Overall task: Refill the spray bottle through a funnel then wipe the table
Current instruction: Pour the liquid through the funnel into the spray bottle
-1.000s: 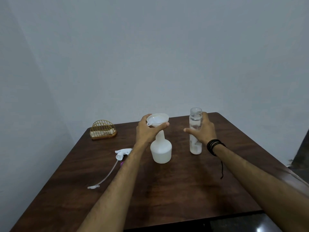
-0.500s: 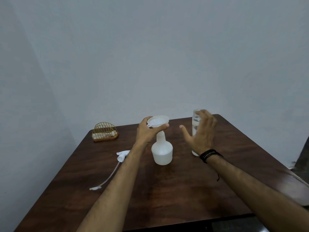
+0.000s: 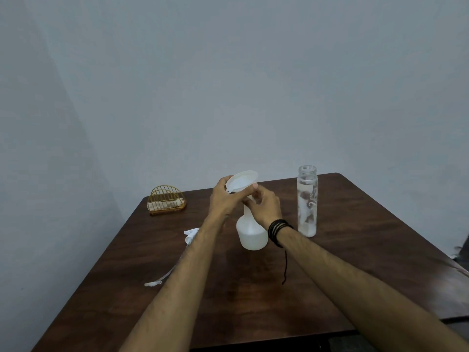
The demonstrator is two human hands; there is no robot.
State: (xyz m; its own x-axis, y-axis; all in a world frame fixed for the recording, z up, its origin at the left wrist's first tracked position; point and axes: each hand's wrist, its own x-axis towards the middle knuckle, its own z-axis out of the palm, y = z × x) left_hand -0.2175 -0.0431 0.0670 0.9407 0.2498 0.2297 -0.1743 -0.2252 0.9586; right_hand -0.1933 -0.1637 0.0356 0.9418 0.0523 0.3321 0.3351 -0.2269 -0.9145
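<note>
While the left hand (image 3: 224,199) pinches the tilted funnel (image 3: 241,181) and the right hand (image 3: 264,205) grips the spray bottle (image 3: 251,233) neck mid-desk (image 3: 355,262), the water bottle (image 3: 307,201) at right waits full; pouring and wiping remain.

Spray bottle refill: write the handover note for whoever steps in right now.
Left hand grips the funnel, tilted over the spray bottle. Right hand holds the bottle's neck.
The clear bottle stands uncapped to the right, untouched. The spray head with its tube lies to the left on the table.
Done: spray head off.
Left: seat the funnel, pour, refit the head, wipe the table.
</note>
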